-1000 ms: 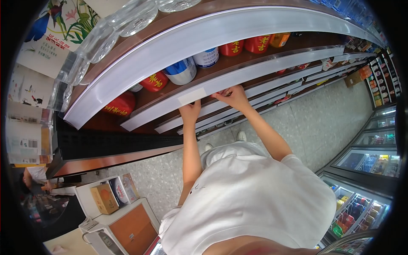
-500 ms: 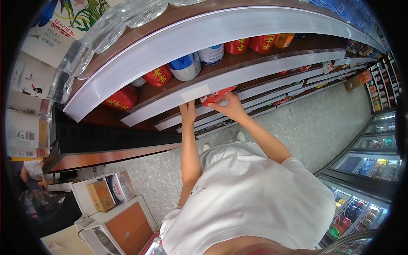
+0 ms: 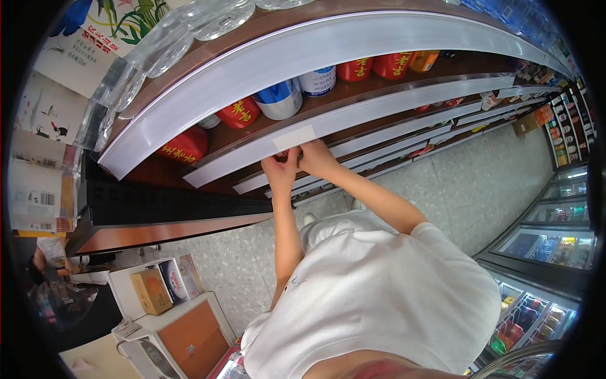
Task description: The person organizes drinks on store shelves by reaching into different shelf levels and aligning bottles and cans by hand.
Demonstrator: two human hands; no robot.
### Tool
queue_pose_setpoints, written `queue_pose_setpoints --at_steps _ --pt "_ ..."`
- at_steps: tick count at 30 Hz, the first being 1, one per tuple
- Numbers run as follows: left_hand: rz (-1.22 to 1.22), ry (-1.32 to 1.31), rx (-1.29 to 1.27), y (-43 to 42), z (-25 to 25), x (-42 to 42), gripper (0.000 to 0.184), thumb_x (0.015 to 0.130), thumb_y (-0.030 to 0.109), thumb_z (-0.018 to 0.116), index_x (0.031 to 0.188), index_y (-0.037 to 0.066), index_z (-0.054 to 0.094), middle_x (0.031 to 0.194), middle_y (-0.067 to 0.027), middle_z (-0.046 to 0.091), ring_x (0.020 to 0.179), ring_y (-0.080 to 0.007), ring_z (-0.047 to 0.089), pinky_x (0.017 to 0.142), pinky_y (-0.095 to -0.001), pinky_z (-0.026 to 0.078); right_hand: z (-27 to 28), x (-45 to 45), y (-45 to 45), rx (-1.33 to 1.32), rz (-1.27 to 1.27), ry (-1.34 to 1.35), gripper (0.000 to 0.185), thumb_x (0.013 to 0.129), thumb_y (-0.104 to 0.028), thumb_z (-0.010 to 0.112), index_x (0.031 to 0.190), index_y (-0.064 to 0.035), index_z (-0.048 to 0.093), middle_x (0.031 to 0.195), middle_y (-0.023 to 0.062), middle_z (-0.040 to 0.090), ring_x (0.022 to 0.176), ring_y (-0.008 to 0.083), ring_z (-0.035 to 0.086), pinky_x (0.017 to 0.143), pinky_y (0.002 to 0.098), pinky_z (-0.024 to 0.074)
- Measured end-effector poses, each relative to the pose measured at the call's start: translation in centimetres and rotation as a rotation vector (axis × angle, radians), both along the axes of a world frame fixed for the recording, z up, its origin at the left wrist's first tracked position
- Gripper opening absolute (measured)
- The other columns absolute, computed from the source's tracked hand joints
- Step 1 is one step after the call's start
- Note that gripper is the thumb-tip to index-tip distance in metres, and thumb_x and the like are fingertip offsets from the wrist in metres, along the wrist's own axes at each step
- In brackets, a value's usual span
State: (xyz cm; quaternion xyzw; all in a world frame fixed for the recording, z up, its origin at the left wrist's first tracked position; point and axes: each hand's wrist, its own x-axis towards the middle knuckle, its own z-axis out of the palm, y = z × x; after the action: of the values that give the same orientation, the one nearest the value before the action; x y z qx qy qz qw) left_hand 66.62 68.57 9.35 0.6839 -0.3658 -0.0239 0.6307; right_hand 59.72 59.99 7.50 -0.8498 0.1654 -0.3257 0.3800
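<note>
Both hands are close together under the front edge of a shelf [image 3: 353, 108], just below a blank label [image 3: 294, 137]. My left hand [image 3: 279, 169] has its fingers bent around a small dark red thing, only partly visible. Beside it, my right hand [image 3: 314, 156] reaches in under the edge with its fingertips hidden. On the shelf above stand red cans [image 3: 240, 112] with yellow characters, a blue and silver can [image 3: 279, 100] and a white and blue can [image 3: 317, 82].
Clear bottles [image 3: 218, 20] line the top shelf. A black shelf end [image 3: 145, 208] is at the left, with a counter carrying a small carton [image 3: 151, 291] below it. Lit fridges [image 3: 527, 319] stand at the right. Part of another person [image 3: 53, 251] shows at far left.
The red packaged item seen in my right hand half a second ago is now mostly out of sight. My right hand has moved left, up against my left hand.
</note>
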Motion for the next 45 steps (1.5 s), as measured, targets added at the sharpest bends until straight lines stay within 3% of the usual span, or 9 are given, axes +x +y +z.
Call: queue_pose_setpoints --at_steps 6,10,12,13,15,18,24,30,45 --pt "0.029 -0.044 -0.051 -1.5 -4.2 1.6 0.025 0.075 0.007 0.068 0.094 -0.002 0.054 0.081 -0.0019 0.053 0.061 -0.0048 0.041 0.053 -0.0184 0.035 -0.2 -1.3 -0.7 0.275 0.111 -0.022 0.028 0.069 -0.009 0.067 0.094 -0.0012 0.058 0.079 0.0115 0.062 0.067 0.0212 0.062 0.062 0.0302 0.0486" --pt "0.022 -0.145 -0.065 -2.1 -5.6 1.8 0.034 0.075 0.008 0.067 0.102 -0.003 0.05 0.09 -0.006 0.053 0.069 -0.0085 0.048 0.058 -0.0195 0.039 0.1 -4.4 -0.8 0.178 -0.085 -0.207 0.017 0.073 -0.009 0.064 0.089 -0.0038 0.06 0.077 0.0099 0.062 0.068 0.0227 0.061 0.065 0.0318 0.0472" --pt "0.169 -0.178 -0.128 -2.5 -5.5 1.0 0.046 0.077 0.006 0.064 0.115 -0.005 0.041 0.111 -0.0153 0.044 0.094 -0.0176 0.049 0.075 -0.0268 0.042 -0.3 -5.8 -2.0 0.054 -0.176 -0.206 0.015 0.073 -0.008 0.064 0.086 -0.0044 0.06 0.078 0.009 0.062 0.07 0.0236 0.06 0.067 0.0325 0.046" --pt "0.161 -0.177 -0.125 -2.7 -5.2 0.6 0.046 0.077 0.006 0.064 0.115 -0.005 0.041 0.111 -0.0153 0.044 0.094 -0.0176 0.049 0.075 -0.0268 0.042 -0.5 -6.4 -2.7 -0.073 -0.262 -0.208 0.012 0.073 -0.008 0.064 0.084 -0.0051 0.061 0.079 0.0081 0.063 0.073 0.0246 0.06 0.07 0.0332 0.0447" --pt "0.334 -0.475 -0.02 -2.7 -4.6 -0.1 0.057 0.079 0.001 0.057 0.127 -0.008 0.027 0.128 -0.0239 0.024 0.117 -0.031 0.033 0.093 -0.0355 0.033 -1.0 -7.3 -3.7 -0.102 -0.295 -0.197 0.012 0.073 -0.008 0.064 0.084 -0.0054 0.061 0.079 0.0078 0.063 0.075 0.0252 0.059 0.071 0.0339 0.0438" --pt "0.37 -0.473 0.048 -2.8 -4.4 -0.8 0.053 0.078 -0.005 0.051 0.128 -0.005 0.033 0.132 -0.029 0.014 0.12 -0.0404 0.023 0.099 -0.042 0.023 -1.7 -7.7 -4.6 -0.208 -0.307 -0.189 0.009 0.073 -0.01 0.064 0.081 -0.0063 0.06 0.077 0.0057 0.061 0.074 0.0246 0.056 0.07 0.0349 0.0423" --pt "0.321 -0.58 0.208 -2.6 -4.8 -0.2 0.034 0.077 -0.002 0.05 0.11 0.003 0.057 0.128 -0.0365 0.024 0.116 -0.0477 0.023 0.098 -0.05 0.018 -2.0 -7.6 -4.3 -0.337 -0.279 -0.141 0.009 0.071 -0.012 0.064 0.075 -0.0081 0.057 0.074 0.0033 0.055 0.07 0.0228 0.052 0.067 0.0349 0.0393" --pt "0.345 -0.651 0.176 -2.8 -4.4 -0.3 0.033 0.076 0.008 0.058 0.109 0.003 0.058 0.126 -0.0329 0.032 0.116 -0.047 0.023 0.096 -0.0536 0.017 -2.0 -7.7 -4.4 -0.392 -0.25 -0.135 0.01 0.071 -0.012 0.065 0.075 -0.008 0.057 0.077 0.0024 0.055 0.072 0.0219 0.052 0.069 0.0348 0.0395" --pt "0.397 -0.694 0.166 -2.9 -4.5 -0.4 0.033 0.074 0.007 0.061 0.107 0.003 0.059 0.124 -0.0334 0.033 0.114 -0.0468 0.025 0.095 -0.0528 0.02 -2.0 -7.8 -4.3 -0.395 -0.271 -0.149 0.01 0.07 -0.011 0.065 0.074 -0.0076 0.056 0.076 0.0029 0.055 0.072 0.0225 0.053 0.07 0.0349 0.0404"
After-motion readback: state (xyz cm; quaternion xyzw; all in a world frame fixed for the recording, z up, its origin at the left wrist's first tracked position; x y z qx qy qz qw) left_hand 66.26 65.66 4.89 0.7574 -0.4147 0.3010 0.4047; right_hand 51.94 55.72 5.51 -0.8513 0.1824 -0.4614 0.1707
